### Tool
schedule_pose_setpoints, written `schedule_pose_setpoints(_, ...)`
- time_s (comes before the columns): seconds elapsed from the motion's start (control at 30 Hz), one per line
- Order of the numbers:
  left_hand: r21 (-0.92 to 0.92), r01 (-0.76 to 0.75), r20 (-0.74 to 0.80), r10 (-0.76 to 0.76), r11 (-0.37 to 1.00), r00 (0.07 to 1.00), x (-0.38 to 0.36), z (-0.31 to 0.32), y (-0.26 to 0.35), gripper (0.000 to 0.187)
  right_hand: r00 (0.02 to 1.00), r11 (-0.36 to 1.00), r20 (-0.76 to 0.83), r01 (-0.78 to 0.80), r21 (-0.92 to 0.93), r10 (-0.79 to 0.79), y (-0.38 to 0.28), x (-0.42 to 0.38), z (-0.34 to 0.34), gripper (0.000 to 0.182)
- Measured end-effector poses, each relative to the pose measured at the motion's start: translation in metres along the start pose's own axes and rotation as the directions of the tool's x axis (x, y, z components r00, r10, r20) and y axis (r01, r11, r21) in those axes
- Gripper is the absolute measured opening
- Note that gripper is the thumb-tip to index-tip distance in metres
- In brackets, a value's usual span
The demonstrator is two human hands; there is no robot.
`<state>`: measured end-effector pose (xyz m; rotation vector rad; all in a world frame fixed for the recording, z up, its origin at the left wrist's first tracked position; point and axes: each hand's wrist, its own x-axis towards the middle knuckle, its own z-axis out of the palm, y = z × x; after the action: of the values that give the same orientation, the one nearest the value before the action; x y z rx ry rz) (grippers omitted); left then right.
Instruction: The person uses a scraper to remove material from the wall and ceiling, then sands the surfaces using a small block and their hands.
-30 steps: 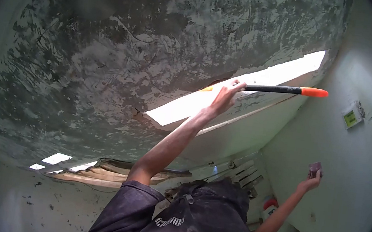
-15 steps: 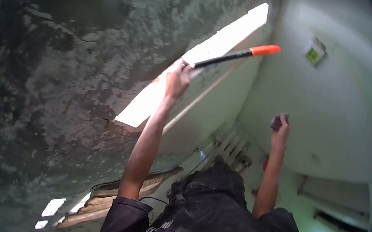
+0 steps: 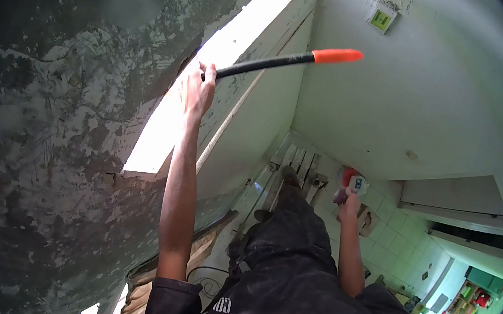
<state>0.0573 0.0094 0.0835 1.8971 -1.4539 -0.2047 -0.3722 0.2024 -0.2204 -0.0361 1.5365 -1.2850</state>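
Observation:
My left hand is raised in front of a bright strip opening in the wall. Its fingers are closed round the near end of a black rod with an orange tip. The rod points right and slightly up; what lies at its held end is hidden by the hand and the glare. Lower on the right, my right hand is closed on a small dark purplish-grey block. Behind that hand shows a white round item with a blue label.
A patchy grey wall fills the left side. Wooden boards stick out low beside it. White-framed panel is mounted on the pale surface. Long planks lie on the tiled floor near my feet. Far right, shelves hold goods.
The view has shifted, so the wall opening sits further left and more floor shows. My right hand has lowered with the block. My left hand still grips the rod.

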Motion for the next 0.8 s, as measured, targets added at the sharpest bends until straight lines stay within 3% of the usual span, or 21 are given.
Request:
schedule_pose_setpoints(0.07, 0.014, 0.084, 0.122, -0.085, 0.996, 0.989, 0.001, -0.007, 0.007, 0.033, 0.992, 0.992, -0.105, -0.054, 0.115, 0.067, -0.003, 0.021, -0.014, 0.012)
schedule_pose_setpoints(0.1, -0.018, 0.061, 0.084, -0.06, 0.998, 0.995, 0.0, -0.005, 0.006, 0.032, 0.993, 0.991, -0.102, -0.052, 0.121, 0.065, -0.014, 0.026, -0.01, 0.012)
schedule_pose_setpoints(0.2, -0.041, 0.056, 0.121, -0.05, 0.998, 0.991, 0.004, -0.001, -0.001, 0.031, 0.999, 0.989, -0.021, -0.027, 0.146, 0.03, -0.048, 0.053, 0.004, 0.012)
schedule_pose_setpoints(0.3, 0.012, 0.048, 0.052, -0.049, 0.999, 0.997, 0.005, 0.002, 0.005, 0.028, 0.996, 0.974, 0.043, 0.062, 0.218, -0.073, -0.089, 0.089, 0.043, 0.008)
schedule_pose_setpoints(0.37, 0.101, -0.062, 0.065, 0.055, 0.993, 0.996, 0.009, 0.003, 0.01, 0.03, 0.953, 0.955, 0.208, 0.168, 0.246, -0.221, -0.131, 0.096, 0.088, 0.009)
schedule_pose_setpoints(0.4, 0.073, -0.04, 0.111, 0.032, 0.997, 0.993, 0.012, 0.005, 0.005, 0.028, 0.944, 0.939, 0.126, 0.276, 0.203, -0.305, -0.152, 0.11, 0.115, 0.01)
schedule_pose_setpoints(0.43, 0.095, 0.015, 0.053, -0.02, 0.995, 0.998, 0.007, -0.001, 0.029, 0.029, 0.924, 0.917, 0.04, 0.37, 0.149, -0.38, -0.173, 0.123, 0.14, 0.011)
schedule_pose_setpoints(0.47, 0.083, -0.019, -0.059, 0.024, 0.996, 0.998, 0.004, 0.011, 0.011, 0.033, 0.874, 0.877, 0.073, 0.477, 0.048, -0.48, -0.205, 0.114, 0.168, 0.014)
schedule_pose_setpoints(0.5, 0.126, 0.032, -0.012, -0.031, 0.992, 0.999, 0.004, 0.008, 0.017, 0.04, 0.817, 0.818, 0.115, 0.573, -0.052, -0.565, -0.233, 0.106, 0.198, 0.016)
schedule_pose_setpoints(0.57, 0.168, -0.001, 0.001, 0.001, 0.986, 1.0, 0.007, 0.006, 0.023, 0.043, 0.665, 0.632, 0.123, 0.741, -0.228, -0.736, -0.258, 0.128, 0.254, 0.02)
schedule_pose_setpoints(0.63, 0.206, -0.036, 0.011, 0.034, 0.978, 0.999, 0.007, 0.006, 0.023, 0.045, 0.606, 0.502, 0.223, 0.774, -0.386, -0.764, -0.273, 0.119, 0.312, 0.024)
schedule_pose_setpoints(0.7, 0.214, 0.075, 0.096, -0.098, 0.974, 0.991, 0.008, 0.005, 0.019, 0.068, 0.62, 0.509, 0.3, 0.775, -0.374, -0.725, -0.265, 0.135, 0.37, 0.026)
schedule_pose_setpoints(0.8, 0.276, 0.085, 0.105, -0.118, 0.957, 0.987, 0.008, 0.006, 0.021, 0.069, 0.552, 0.458, 0.283, 0.823, -0.335, -0.785, -0.271, 0.142, 0.459, 0.028)
